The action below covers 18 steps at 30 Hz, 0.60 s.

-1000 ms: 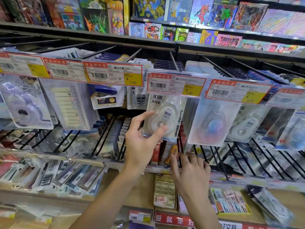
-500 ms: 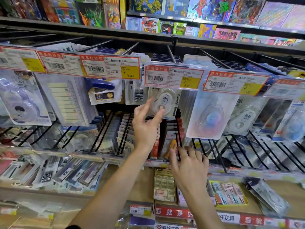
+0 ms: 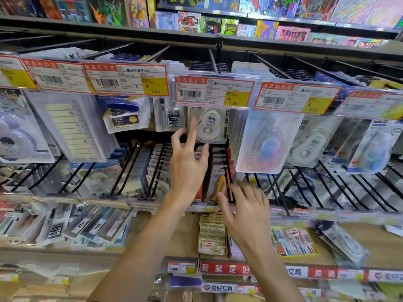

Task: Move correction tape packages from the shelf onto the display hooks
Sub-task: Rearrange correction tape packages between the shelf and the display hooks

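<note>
— Where's the correction tape package (image 3: 210,125)?

— On its hook at twelve o'clock. My left hand (image 3: 188,164) has an open grip just touching it; my right hand (image 3: 244,211), fingers relaxed, reaches low.

— Tip?

— Push it fully back, level.

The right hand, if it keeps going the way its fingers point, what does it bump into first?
Probably the orange-capped package standing between the black wire dividers. The right hand has its fingers spread and pointing up at that slot. Depth is hard to judge, so it may brush a divider first.
</note>
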Tool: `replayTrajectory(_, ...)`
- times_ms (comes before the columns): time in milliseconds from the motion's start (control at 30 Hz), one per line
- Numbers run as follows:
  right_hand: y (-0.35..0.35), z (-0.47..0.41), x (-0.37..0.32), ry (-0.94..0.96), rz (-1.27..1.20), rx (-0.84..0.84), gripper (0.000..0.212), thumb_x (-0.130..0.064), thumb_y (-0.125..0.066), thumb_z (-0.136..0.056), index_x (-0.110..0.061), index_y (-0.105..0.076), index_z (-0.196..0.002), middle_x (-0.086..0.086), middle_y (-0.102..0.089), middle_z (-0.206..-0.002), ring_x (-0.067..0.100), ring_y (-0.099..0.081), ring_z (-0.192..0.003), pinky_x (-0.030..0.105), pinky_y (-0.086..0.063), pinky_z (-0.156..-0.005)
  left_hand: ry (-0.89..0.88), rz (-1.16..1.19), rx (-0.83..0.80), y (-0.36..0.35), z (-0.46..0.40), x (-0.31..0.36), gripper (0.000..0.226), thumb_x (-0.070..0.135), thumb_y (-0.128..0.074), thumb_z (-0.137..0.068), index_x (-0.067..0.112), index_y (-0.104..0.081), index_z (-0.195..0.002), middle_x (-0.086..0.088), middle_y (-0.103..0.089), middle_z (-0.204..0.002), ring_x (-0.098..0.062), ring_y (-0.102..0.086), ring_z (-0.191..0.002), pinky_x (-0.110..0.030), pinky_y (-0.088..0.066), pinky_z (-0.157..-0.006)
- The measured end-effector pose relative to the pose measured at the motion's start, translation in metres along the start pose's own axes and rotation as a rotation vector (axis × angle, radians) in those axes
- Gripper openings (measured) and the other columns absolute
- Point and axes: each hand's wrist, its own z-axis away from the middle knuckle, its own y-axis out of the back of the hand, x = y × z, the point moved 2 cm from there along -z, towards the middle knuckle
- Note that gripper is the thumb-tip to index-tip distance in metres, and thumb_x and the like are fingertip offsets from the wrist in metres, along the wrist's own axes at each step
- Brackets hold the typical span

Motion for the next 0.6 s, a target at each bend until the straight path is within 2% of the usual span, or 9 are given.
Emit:
replayTrajectory(67,0.005,0.005,0.007,0.047,-0.042,0.02,0.039,-0.046,-0.051,-0.097,-0.014,-0.07,-0.109,0.007,-0.068,-0.111,0.029,-0.061,-0.11,0.05,-0.047,-0.098,0.015,-0.151,-0.104,0.01,0.009,0.0,0.078,0.028,-0.064,-0.096,0.03,-0.018,-0.158,-0.012,-0.037,-0.145,-0.011,-0.056,-0.086,-0.023,-0.051,-0.066)
replayTrajectory(100,0.008,0.008,0.01,0.061,-0.061,0.027,0.038,-0.044,-0.052,-0.097,-0.013,-0.069,-0.111,0.009,-0.066,-0.116,0.03,-0.06,-0.114,0.05,-0.047,-0.099,0.019,-0.206,-0.138,0.016,0.016,0.002,0.079,0.029,-0.063,-0.095,0.03,-0.015,-0.158,-0.013,-0.035,-0.147,-0.017,-0.058,-0.095,-0.029,-0.052,-0.069)
replayTrajectory(167,0.014,0.016,0.018,0.075,-0.1,0.031,0.04,-0.042,-0.052,-0.098,-0.011,-0.067,-0.117,0.011,-0.063,-0.127,0.03,-0.056,-0.123,0.05,-0.046,-0.103,-0.004,-0.306,-0.199,0.026,0.033,0.009,0.076,0.03,-0.063,-0.094,0.025,-0.021,-0.157,-0.013,-0.04,-0.144,-0.025,-0.054,-0.115,-0.038,-0.053,-0.085)
replayTrajectory(200,0.017,0.021,0.021,0.08,-0.12,0.034,0.04,-0.04,-0.051,-0.098,-0.01,-0.067,-0.12,0.011,-0.062,-0.131,0.029,-0.055,-0.126,0.048,-0.045,-0.105,-0.036,-0.346,-0.228,0.03,0.042,0.014,0.073,0.029,-0.065,-0.092,0.021,-0.028,-0.155,-0.013,-0.047,-0.138,-0.028,-0.053,-0.118,-0.041,-0.051,-0.089)
replayTrajectory(267,0.026,0.031,0.031,0.094,-0.163,0.06,0.037,-0.036,-0.054,-0.098,-0.01,-0.067,-0.121,0.009,-0.061,-0.133,0.025,-0.054,-0.128,0.041,-0.045,-0.107,-0.132,-0.376,-0.265,0.039,0.059,0.022,0.066,0.024,-0.071,-0.086,0.014,-0.046,-0.147,-0.011,-0.059,-0.123,-0.03,-0.057,-0.113,-0.043,-0.053,-0.086)
replayTrajectory(367,0.041,0.047,0.048,0.101,-0.185,0.064,0.03,-0.029,-0.058,-0.097,-0.011,-0.067,-0.12,0.005,-0.064,-0.129,0.022,-0.057,-0.123,0.036,-0.047,-0.104,-0.28,-0.395,-0.35,0.043,0.082,0.038,0.054,0.018,-0.078,-0.08,0.008,-0.062,-0.131,-0.011,-0.067,-0.113,-0.03,-0.065,-0.104,-0.042,-0.057,-0.081)
replayTrajectory(500,0.056,0.071,0.084,0.073,-0.159,0.043,0.032,-0.031,-0.054,-0.098,-0.011,-0.067,-0.119,0.007,-0.065,-0.126,0.026,-0.06,-0.117,0.037,-0.049,-0.099,-0.384,-0.41,-0.538,0.024,0.12,0.069,0.047,0.019,-0.083,-0.074,0.011,-0.071,-0.119,-0.008,-0.07,-0.108,-0.028,-0.07,-0.095,-0.039,-0.059,-0.073)
replayTrajectory(600,0.064,0.092,0.115,0.066,-0.153,0.052,0.03,-0.027,-0.056,-0.099,-0.007,-0.068,-0.119,0.009,-0.065,-0.121,0.029,-0.06,-0.114,0.04,-0.05,-0.096,-0.476,-0.382,-0.669,-0.003,0.151,0.089,0.032,0.026,-0.068,-0.082,0.013,-0.073,-0.111,-0.007,-0.071,-0.106,-0.028,-0.071,-0.091,-0.038,-0.061,-0.069)
